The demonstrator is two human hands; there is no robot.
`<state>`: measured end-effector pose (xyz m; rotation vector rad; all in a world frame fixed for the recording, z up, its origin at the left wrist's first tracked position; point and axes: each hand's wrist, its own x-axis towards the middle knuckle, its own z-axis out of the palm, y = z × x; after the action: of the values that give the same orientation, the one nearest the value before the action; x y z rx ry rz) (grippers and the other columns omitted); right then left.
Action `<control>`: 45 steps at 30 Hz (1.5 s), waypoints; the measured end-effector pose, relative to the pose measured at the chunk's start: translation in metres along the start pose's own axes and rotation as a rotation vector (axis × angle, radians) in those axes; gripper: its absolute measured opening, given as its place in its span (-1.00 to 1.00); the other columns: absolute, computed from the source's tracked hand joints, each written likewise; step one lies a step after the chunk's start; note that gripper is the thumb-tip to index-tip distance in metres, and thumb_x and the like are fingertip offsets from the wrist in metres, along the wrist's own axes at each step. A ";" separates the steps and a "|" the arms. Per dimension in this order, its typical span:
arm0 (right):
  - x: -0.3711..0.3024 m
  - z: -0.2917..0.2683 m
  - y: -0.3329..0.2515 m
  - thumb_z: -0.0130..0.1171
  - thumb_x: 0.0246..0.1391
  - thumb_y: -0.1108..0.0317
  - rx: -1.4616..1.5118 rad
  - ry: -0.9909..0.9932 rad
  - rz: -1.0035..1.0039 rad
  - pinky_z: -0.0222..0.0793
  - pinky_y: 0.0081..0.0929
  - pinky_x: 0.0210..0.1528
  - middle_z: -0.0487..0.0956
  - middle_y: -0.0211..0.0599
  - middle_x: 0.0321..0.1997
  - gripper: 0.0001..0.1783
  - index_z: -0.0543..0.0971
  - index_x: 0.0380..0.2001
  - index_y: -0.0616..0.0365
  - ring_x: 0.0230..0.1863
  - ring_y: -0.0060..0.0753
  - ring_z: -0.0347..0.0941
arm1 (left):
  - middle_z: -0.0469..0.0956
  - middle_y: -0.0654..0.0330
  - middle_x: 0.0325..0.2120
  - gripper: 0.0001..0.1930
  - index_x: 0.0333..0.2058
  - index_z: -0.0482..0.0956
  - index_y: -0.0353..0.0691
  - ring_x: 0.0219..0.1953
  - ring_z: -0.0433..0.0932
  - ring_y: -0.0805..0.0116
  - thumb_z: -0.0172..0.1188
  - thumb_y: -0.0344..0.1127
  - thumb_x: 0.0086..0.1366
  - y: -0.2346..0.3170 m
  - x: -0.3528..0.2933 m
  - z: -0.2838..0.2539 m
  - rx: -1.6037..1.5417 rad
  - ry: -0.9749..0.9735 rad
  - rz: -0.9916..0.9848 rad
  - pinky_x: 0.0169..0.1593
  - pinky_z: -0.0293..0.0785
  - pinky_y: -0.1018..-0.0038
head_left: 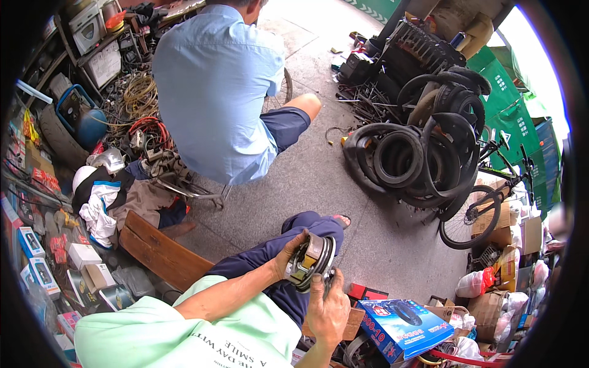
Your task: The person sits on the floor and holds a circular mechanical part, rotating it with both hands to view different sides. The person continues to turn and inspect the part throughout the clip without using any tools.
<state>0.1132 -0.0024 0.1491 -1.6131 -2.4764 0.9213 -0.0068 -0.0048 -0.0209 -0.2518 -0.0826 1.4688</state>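
Above my lap I hold a round metal drum brake [311, 260], tilted, with curved shoes and a dark ringed rim. My left hand [287, 254] wraps round its left side, the thumb along the upper edge. At its lower right edge, the thumb and fingers of my right hand [328, 308] close on the rim; part of those fingers is hidden behind the palm. My dark blue trousers [264, 248] lie beneath the part. A blue printed box [405, 328] with a tyre picture stands to the right of my right hand.
A person in a light blue shirt [215, 92] sits ahead with their back to me. Used tyres [399, 161] pile up at right, beside a bicycle [472, 214]. A wooden bench [162, 251] lies at my left, near small boxed goods [43, 273]. Grey paving [276, 190] lies between.
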 end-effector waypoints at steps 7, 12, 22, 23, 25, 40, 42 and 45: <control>0.003 0.004 -0.011 -0.18 0.21 -0.33 -0.073 0.063 -0.064 0.40 0.02 -0.43 0.54 0.13 -0.64 -0.11 0.33 0.09 0.44 -0.55 0.23 0.54 | 0.61 -0.04 -0.21 -0.41 -0.03 0.54 -0.22 -0.09 0.61 0.08 0.20 0.19 0.22 0.006 0.008 -0.022 -0.097 -0.122 -0.011 -0.07 0.63 0.16; 0.008 0.003 -0.022 -0.17 0.22 -0.31 -0.125 0.059 -0.079 0.39 0.00 -0.46 0.51 0.06 -0.70 -0.14 0.33 0.10 0.41 -0.58 0.19 0.53 | 0.54 0.00 -0.23 -0.36 -0.05 0.48 -0.26 -0.05 0.54 0.13 0.15 0.26 0.21 0.008 0.012 -0.028 -0.058 -0.156 0.071 -0.06 0.64 0.23; 0.019 0.015 -0.019 -0.10 0.20 -0.29 -0.026 0.125 -0.113 0.37 -0.04 -0.52 0.50 0.03 -0.71 -0.20 0.35 0.16 0.25 -0.59 0.14 0.53 | 0.63 -0.01 -0.31 -0.40 -0.13 0.58 -0.20 -0.26 0.65 0.16 0.09 0.29 0.24 0.009 0.008 -0.006 0.048 -0.163 0.155 -0.17 0.66 0.29; 0.018 0.017 -0.018 -0.09 0.21 -0.28 -0.016 0.148 -0.132 0.37 -0.05 -0.53 0.50 0.03 -0.70 -0.22 0.35 0.16 0.23 -0.60 0.13 0.53 | 0.63 -0.01 -0.31 -0.40 -0.13 0.58 -0.19 -0.27 0.65 0.16 0.09 0.29 0.24 0.010 0.009 -0.010 0.046 -0.137 0.176 -0.18 0.66 0.28; 0.017 0.020 -0.017 -0.08 0.23 -0.24 0.003 0.196 -0.169 0.36 -0.08 -0.54 0.51 0.01 -0.70 -0.26 0.36 0.17 0.19 -0.61 0.10 0.54 | 0.63 -0.01 -0.30 -0.40 -0.13 0.58 -0.19 -0.28 0.65 0.16 0.09 0.30 0.24 0.010 0.010 -0.014 0.041 -0.117 0.190 -0.18 0.66 0.27; 0.031 0.066 0.022 -0.09 0.34 -0.03 0.253 0.415 -0.411 0.34 -0.42 -0.57 0.56 -0.17 -0.59 -0.44 0.39 0.18 0.18 -0.59 -0.39 0.54 | 0.64 0.04 -0.20 -0.41 -0.06 0.59 -0.10 -0.19 0.65 0.10 0.04 0.30 0.26 0.012 0.008 -0.021 -0.061 -0.212 0.160 -0.14 0.65 0.16; 0.036 0.072 0.027 -0.12 0.35 -0.02 0.270 0.443 -0.443 0.33 -0.44 -0.58 0.53 -0.23 -0.62 -0.44 0.39 0.19 0.17 -0.61 -0.45 0.51 | 0.64 0.06 -0.20 -0.41 -0.04 0.58 -0.08 -0.18 0.65 0.10 0.03 0.31 0.25 0.011 0.007 -0.018 -0.059 -0.224 0.140 -0.13 0.65 0.17; 0.043 0.075 0.026 -0.14 0.37 0.00 0.297 0.472 -0.503 0.33 -0.45 -0.58 0.50 -0.28 -0.66 -0.46 0.39 0.20 0.15 -0.63 -0.48 0.49 | 0.63 0.06 -0.17 -0.39 0.00 0.55 -0.05 -0.15 0.65 0.11 0.01 0.33 0.25 0.008 0.002 -0.012 -0.075 -0.210 0.144 -0.09 0.64 0.17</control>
<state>0.0888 0.0074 0.0632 -0.9138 -2.1285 0.6899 -0.0117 -0.0035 -0.0349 -0.1658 -0.2947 1.6338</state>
